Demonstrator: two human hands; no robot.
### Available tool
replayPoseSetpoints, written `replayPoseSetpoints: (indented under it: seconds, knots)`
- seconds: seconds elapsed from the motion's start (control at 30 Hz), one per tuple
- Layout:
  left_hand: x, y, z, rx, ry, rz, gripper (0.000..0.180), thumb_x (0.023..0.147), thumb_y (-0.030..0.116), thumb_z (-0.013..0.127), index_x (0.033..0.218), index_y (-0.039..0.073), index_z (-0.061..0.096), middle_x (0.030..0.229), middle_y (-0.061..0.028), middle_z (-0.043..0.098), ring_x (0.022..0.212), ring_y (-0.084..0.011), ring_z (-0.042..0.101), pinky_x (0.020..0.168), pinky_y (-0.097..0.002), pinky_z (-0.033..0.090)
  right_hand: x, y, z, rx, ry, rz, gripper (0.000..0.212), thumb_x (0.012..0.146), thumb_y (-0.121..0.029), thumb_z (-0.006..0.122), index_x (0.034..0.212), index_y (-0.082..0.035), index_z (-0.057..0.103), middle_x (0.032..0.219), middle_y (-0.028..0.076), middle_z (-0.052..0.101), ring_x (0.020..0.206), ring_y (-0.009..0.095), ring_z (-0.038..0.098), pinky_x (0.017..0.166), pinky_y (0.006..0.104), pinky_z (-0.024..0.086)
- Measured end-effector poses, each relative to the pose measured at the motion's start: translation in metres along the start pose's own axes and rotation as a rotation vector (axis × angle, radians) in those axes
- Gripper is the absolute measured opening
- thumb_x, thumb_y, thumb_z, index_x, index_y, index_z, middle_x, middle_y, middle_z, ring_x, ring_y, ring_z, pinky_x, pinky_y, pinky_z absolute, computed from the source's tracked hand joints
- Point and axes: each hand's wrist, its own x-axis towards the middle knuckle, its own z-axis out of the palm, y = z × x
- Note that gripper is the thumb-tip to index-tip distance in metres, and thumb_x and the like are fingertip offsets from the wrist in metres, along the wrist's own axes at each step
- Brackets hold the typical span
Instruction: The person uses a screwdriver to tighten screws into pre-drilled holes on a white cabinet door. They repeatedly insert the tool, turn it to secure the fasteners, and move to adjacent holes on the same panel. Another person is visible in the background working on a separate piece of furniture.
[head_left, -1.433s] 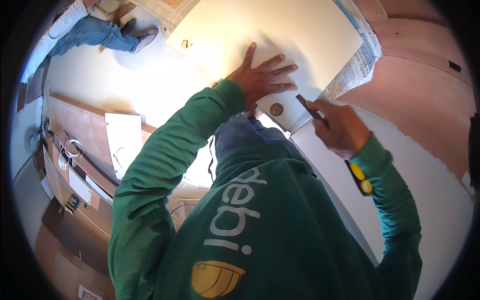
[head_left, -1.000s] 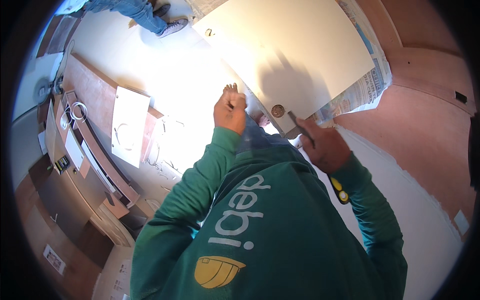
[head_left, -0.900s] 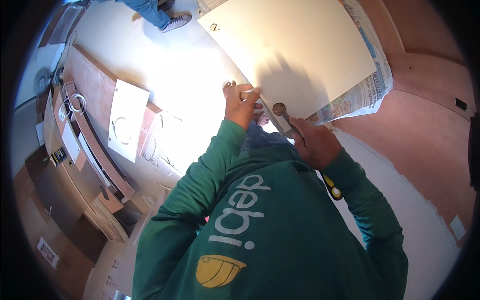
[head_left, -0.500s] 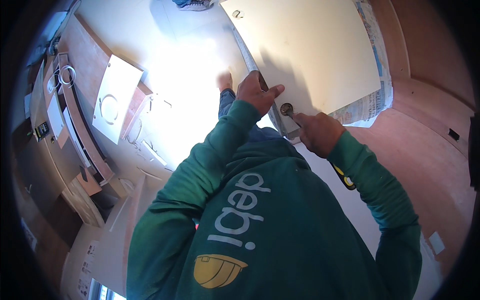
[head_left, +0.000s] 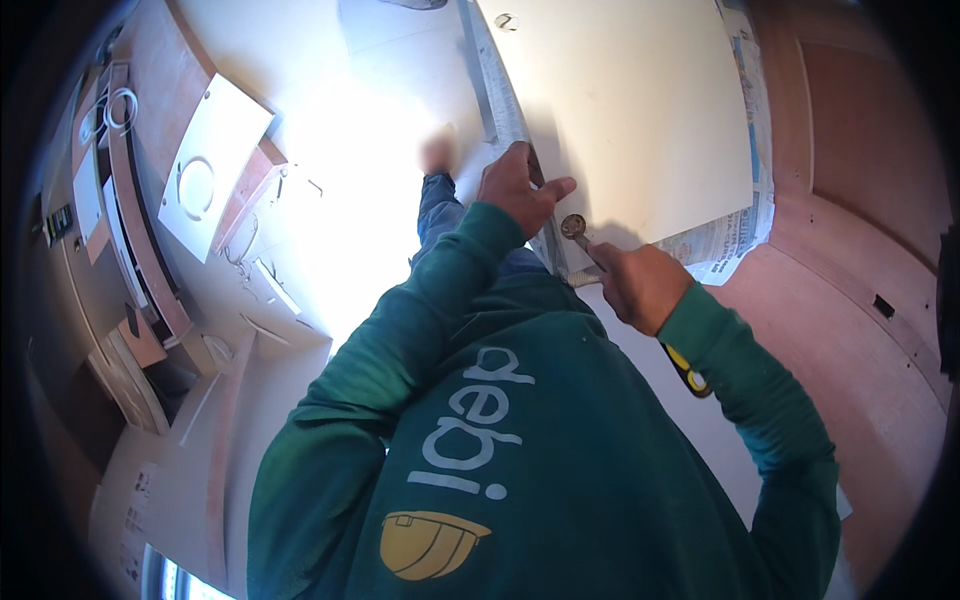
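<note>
Gripping a tool [head_left: 592, 251] at the round hole [head_left: 573, 226], the right hand [head_left: 643, 287] should be moving lightly; the left hand [head_left: 518, 192] is resting at the board's [head_left: 640, 120] edge, its grip unclear.

Large, clearly legible pale lowercase lettering [head_left: 468, 425] runs sideways down the front of the green sweatshirt [head_left: 570, 430], with a yellow hard-hat emblem [head_left: 430, 545] at its near end. On the right, newspaper [head_left: 715, 258] shows from under the white board [head_left: 630, 100], its lines of print too small to make out. At near left, a column of little printed marks [head_left: 137, 510] stands on a pale surface, likewise unreadable.
</note>
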Motion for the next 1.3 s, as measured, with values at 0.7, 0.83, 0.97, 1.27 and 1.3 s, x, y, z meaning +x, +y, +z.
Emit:
replayPoseSetpoints:
  seconds: [0.7, 0.83, 0.97, 1.27, 1.3]
  knots:
    - [-0.006, -0.02, 0.015, -0.147, 0.133, 0.082, 0.053, 0.086, 0.041, 0.084, 0.098, -0.003, 0.059, 0.092, -0.02, 0.067, 0.086, -0.0335, 0.066, 0.079, -0.0434, 0.052, -0.003, 0.003, -0.012, -0.459, -0.075, 0.002, 0.057, 0.096, -0.019, 0.066, 0.152, -0.026, 0.055, 0.102, 0.018, 0.069, 0.087, 0.037, 0.074, 0.073, 0.0487, 0.061]
    - [-0.007, -0.018, 0.018, -0.137, 0.148, 0.08, 0.052, 0.086, 0.041, 0.084, 0.099, -0.003, 0.058, 0.09, -0.0195, 0.067, 0.085, -0.0331, 0.066, 0.078, -0.0437, 0.052, -0.001, -0.017, -0.023, -0.569, -0.049, 0.04, 0.054, 0.095, -0.019, 0.068, 0.148, -0.024, 0.06, 0.101, 0.017, 0.068, 0.085, 0.035, 0.075, 0.073, 0.0472, 0.062]
    - [-0.008, -0.017, 0.016, -0.122, 0.156, 0.081, 0.051, 0.087, 0.041, 0.083, 0.097, -0.002, 0.056, 0.087, -0.0187, 0.065, 0.082, -0.0331, 0.064, 0.077, -0.0442, 0.051, -0.011, -0.018, -0.024, -0.572, -0.083, 0.056, 0.053, 0.095, -0.018, 0.068, 0.147, -0.025, 0.06, 0.102, 0.017, 0.068, 0.084, 0.034, 0.075, 0.075, 0.0462, 0.062]
    - [-0.004, -0.015, 0.021, -0.105, 0.165, 0.101, 0.052, 0.088, 0.039, 0.082, 0.107, -0.004, 0.06, 0.091, -0.0194, 0.067, 0.086, -0.0332, 0.069, 0.078, -0.0441, 0.054, -0.01, -0.006, -0.013, -0.574, 0.054, 0.033, 0.044, 0.101, -0.016, 0.056, 0.144, -0.023, 0.062, 0.103, 0.015, 0.068, 0.082, 0.033, 0.074, 0.072, 0.0463, 0.06]
    - [-0.005, -0.017, 0.022, -0.108, 0.172, 0.115, 0.053, 0.088, 0.039, 0.082, 0.109, -0.005, 0.06, 0.092, -0.0198, 0.068, 0.087, -0.0332, 0.069, 0.079, -0.0441, 0.055, -0.011, -0.006, -0.01, -0.574, 0.061, 0.023, 0.043, 0.101, -0.016, 0.055, 0.144, -0.023, 0.062, 0.103, 0.015, 0.068, 0.083, 0.033, 0.073, 0.072, 0.0467, 0.06]
